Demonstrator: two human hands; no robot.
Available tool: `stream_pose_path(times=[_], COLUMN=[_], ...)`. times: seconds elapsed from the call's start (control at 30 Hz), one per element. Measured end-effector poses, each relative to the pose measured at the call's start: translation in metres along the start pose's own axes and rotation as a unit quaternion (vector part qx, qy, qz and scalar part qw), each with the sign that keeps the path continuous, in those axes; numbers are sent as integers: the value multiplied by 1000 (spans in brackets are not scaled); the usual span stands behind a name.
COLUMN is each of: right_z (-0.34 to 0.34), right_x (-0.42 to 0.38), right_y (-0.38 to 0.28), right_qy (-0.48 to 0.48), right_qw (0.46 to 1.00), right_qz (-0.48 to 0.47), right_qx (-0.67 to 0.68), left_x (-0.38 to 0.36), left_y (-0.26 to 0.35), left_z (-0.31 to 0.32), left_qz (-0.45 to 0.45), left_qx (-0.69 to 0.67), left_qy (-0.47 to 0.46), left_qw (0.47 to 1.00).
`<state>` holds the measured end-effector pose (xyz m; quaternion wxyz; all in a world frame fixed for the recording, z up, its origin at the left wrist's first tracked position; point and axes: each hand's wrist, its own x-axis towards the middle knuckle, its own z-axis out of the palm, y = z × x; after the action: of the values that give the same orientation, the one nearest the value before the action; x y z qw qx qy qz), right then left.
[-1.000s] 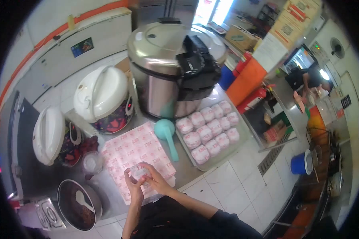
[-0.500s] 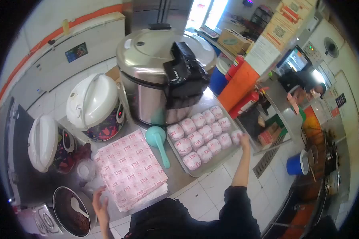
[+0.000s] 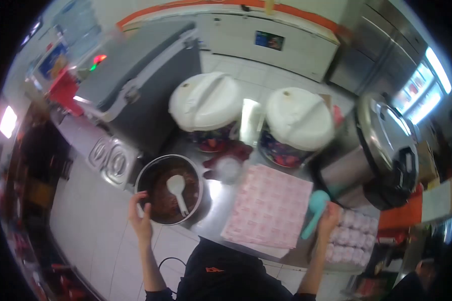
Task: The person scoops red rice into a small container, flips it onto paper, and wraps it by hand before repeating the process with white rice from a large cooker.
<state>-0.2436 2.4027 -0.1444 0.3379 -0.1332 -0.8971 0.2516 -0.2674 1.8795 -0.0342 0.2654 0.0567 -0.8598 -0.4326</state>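
Note:
My left hand [image 3: 141, 216] is at the left rim of a steel pot [image 3: 199, 198], thumb and fingers apart. Dark reddish-brown food [image 3: 160, 193] fills the bottom of this pot, and a white paddle-shaped spoon [image 3: 177, 189] rests in it. On the right, my right hand [image 3: 329, 217] overlaps the edge of a teal ladle [image 3: 316, 202]; its fingers look bent and are blurred. Between the hands lies a stack of pink printed paper sheets [image 3: 271, 206]. Beside my right hand, a metal tray [image 3: 336, 265] carries rows of round paper-wrapped bundles [image 3: 354, 236].
Two white-lidded floral containers [image 3: 206, 103] stand behind the papers, with a small clear bowl [image 3: 228, 169] before them. A large steel cooker [image 3: 344, 170] is at the right. Left of the pot are a grey cool box [image 3: 135, 85] and metal lids [image 3: 118, 160]. A white chest freezer [image 3: 236, 37] lines the wall.
The view has swung left. My right hand has left the wrapped bundle at the tray's far corner and come back beside the ladle. My left hand has moved from the paper stack's side to the pot's rim.

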Motion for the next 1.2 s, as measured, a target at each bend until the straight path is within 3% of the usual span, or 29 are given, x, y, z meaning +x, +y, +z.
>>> stream_pose_path(times=[0.03, 0.1, 0.17, 0.2, 0.27, 0.3, 0.33, 0.4, 0.47, 0.5, 0.53, 0.57, 0.6, 0.63, 0.67, 0.7, 0.73, 0.8, 0.83, 0.9, 0.93, 0.97, 1.0, 1.03, 1.07, 1.1, 1.13, 1.2], right_z=[37, 110, 147, 162, 200, 242, 239, 228, 242, 222, 213, 231, 194, 187, 169, 180, 186, 189, 190, 199, 204, 206, 208, 212, 214, 214, 220, 227], right_x=[5, -2, 5, 7, 4, -7, 0, 12, 14, 25, 19, 13, 10, 4, 6, -8, -23, -49, -55, -51, -44, -40, -43, -48, -53, -57, -63, -70], right_y=[-68, -152, -235, -252, -272, -241, -242, -252, -205, -205, -182, -111, -165, -186, -258, -297, -329, -372, -384, -400, -405, -408, -407, -402, -391, -399, -394, -389], right_qy=[-75, -253, -255, -262, -350, -328, -328, -375, -278, -274, -275, -267, -294, -351, -418, -438, -470, -524, -545, -571, -578, -549, -548, -551, -533, -547, -543, -545], right_qw=[988, 955, 942, 938, 914, 917, 916, 920, 941, 917, 731, 643, 567, 536, 469, 442, 444, 461, 476, 491, 655, 782, 785, 821, 822, 803, 803, 800], right_qz=[-39, -104, -213, -219, -179, -197, -203, -107, -45, 40, 243, 320, 349, 299, 218, 209, 199, 176, 164, 150, 68, -17, -12, -103, -182, -179, -201, -206], right_qx=[133, 114, 48, 54, -104, -113, -112, -38, 187, 287, 575, 642, 686, 707, 747, 754, 737, 695, 670, 640, 482, 295, 288, 107, -85, -155, -141, -141], left_x=[-1, 6, 18, 25, 38, 43, 47, 52, 53, 50, 51, 57, 64, 62, 63, 56, 59, 46, 44, 43, 43, 40, 36, 19, 0, 1, 6, -6], left_y=[-8, -20, -26, -31, -43, -49, -56, -73, -99, -116, -126, -119, -109, -120, -115, -112, -107, -101, -102, -107, -114, -130, -151, -203, -247, -253, -258, -277], left_z=[-2, -3, -10, -17, -34, -41, -49, -65, -69, -66, -68, -66, -58, -42, -29, -14, -8, 6, 0, -10, -15, -18, -20, -7, 11, 15, 19, 39], left_qz=[-2, 0, -8, -14, -23, -27, -30, -96, -111, -129, -143, -174, -203, -178, -166, -192, -216, -166, -164, -284, -285, -354, -420, -330, -237, -177, -123, -297], left_qx=[17, 43, 51, 46, 39, 28, 29, -53, -81, -161, -238, -281, -320, -378, -427, -513, -591, -496, -494, -445, -448, -394, -335, -329, -325, -454, -578, -749], left_qy=[-18, -50, -47, -41, -30, -26, -20, -45, -46, -66, -82, -126, -165, -239, -296, -324, -394, -340, -326, -257, -253, -201, -153, -121, -93, -80, -63, -15], left_qw=[1000, 998, 998, 998, 999, 999, 999, 993, 989, 976, 957, 935, 911, 877, 838, 772, 671, 782, 789, 810, 809, 824, 829, 877, 911, 869, 804, 592])
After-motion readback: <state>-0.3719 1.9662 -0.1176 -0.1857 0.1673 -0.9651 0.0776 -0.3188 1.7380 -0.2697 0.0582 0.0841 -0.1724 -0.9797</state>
